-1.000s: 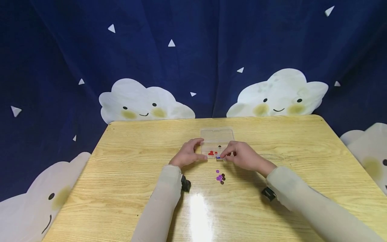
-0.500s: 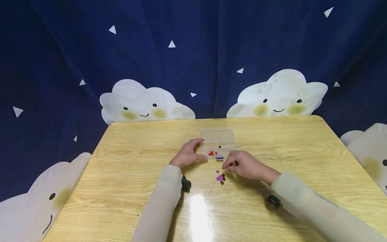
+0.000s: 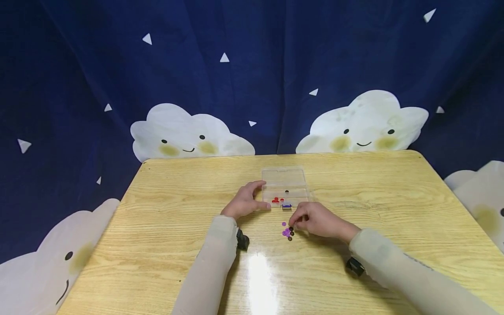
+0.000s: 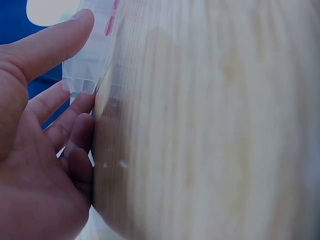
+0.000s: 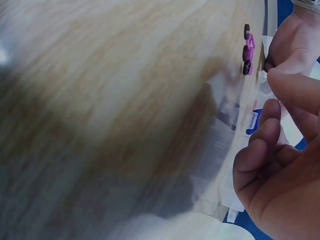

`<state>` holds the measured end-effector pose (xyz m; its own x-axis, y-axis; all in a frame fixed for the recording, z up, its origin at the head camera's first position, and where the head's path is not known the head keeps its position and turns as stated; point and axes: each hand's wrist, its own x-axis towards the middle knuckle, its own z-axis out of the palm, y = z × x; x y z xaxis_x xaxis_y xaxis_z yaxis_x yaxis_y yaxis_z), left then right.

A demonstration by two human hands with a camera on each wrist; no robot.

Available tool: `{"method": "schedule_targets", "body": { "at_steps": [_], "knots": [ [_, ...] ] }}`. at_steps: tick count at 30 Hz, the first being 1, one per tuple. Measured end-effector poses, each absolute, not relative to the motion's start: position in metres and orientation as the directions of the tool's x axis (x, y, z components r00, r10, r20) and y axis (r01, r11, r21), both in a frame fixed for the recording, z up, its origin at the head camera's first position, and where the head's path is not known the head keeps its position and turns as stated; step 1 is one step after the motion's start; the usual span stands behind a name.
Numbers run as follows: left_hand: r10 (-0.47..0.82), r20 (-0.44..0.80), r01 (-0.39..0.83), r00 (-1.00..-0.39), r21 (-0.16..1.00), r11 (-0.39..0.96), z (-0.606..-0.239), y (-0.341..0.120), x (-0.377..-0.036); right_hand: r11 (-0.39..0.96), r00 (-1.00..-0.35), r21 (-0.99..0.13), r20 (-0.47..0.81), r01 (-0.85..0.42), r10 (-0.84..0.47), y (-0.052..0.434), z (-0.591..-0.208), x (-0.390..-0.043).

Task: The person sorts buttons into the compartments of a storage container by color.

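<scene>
The clear plastic box (image 3: 284,176) stands with its lid tipped back. Small red pieces (image 3: 275,200) and one dark disc (image 3: 286,191) show inside it, and a small blue piece (image 3: 286,206) is at its front edge. My left hand (image 3: 245,202) holds the box at its left side, thumb at the near corner and fingers toward the back. The fingertips of my right hand (image 3: 316,219) are right at the dark discs (image 3: 292,233) lying beside several purple pieces (image 3: 286,232). In the right wrist view its fingers are loosely bent, with nothing visible between them.
The wooden table (image 3: 177,236) carries everything, with bright glare in front of the box. A dark blue curtain (image 3: 267,78) with white clouds hangs behind the table. Each forearm wears a black wrist device, such as the left one (image 3: 243,240).
My right hand has left the blue piece at the box's front edge and come toward me to the dark discs. The left hand keeps its place on the box.
</scene>
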<state>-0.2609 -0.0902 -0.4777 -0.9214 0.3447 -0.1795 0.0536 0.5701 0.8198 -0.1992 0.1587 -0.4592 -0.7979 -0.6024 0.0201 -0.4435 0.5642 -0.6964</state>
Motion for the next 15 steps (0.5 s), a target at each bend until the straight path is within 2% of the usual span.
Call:
{"method": "schedule_targets", "body": {
  "at_steps": [15],
  "knots": [
    [0.348,-0.17,0.064,-0.922,0.82,0.569,-0.4772,-0.0903,-0.2607,0.565,-0.797,-0.713,-0.013,-0.415,-0.603,0.1565,-0.4689,-0.2047]
  ]
}}
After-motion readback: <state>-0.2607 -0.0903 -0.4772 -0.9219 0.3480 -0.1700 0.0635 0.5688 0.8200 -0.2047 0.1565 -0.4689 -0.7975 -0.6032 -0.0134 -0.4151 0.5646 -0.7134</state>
